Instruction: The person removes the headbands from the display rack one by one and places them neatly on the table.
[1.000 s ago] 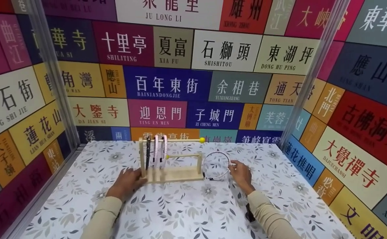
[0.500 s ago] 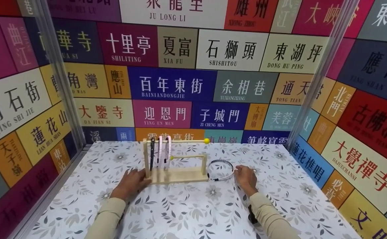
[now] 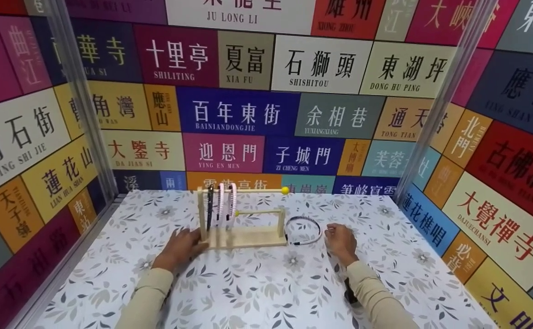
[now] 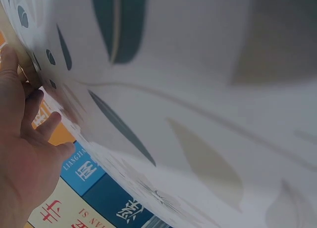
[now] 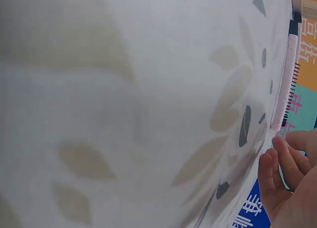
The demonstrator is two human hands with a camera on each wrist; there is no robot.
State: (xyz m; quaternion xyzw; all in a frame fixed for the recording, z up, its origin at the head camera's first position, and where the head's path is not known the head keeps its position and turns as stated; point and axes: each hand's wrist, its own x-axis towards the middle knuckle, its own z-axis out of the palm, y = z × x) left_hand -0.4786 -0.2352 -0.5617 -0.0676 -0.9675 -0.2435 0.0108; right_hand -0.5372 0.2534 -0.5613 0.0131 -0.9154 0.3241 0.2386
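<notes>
A pale wooden two-tier rack point(image 3: 253, 236) stands on the table in the head view. One black headband point(image 3: 210, 208) and two pale pink headbands point(image 3: 233, 197) hang on its upper rod. My left hand point(image 3: 180, 249) grips the rack's left end, thumb in front of the base. Another pale headband, with dark teeth and dark tips point(image 5: 286, 84), lies flat on the table by the rack's right end. Just right of this headband is my right hand point(image 3: 341, 242), fingers loosely bent and holding nothing, fingertips close to the band in the right wrist view.
Yellow balls cap the upper rod point(image 3: 285, 190) and the shorter lower rod. A white cloth with a leaf and flower print point(image 3: 266, 292) covers the table. Walls of coloured sign panels point(image 3: 237, 112) enclose the back and sides.
The right hand has let go of the pale headband, which has tipped from upright to lying on the table. The left hand stays at the rack. The head view has shifted slightly.
</notes>
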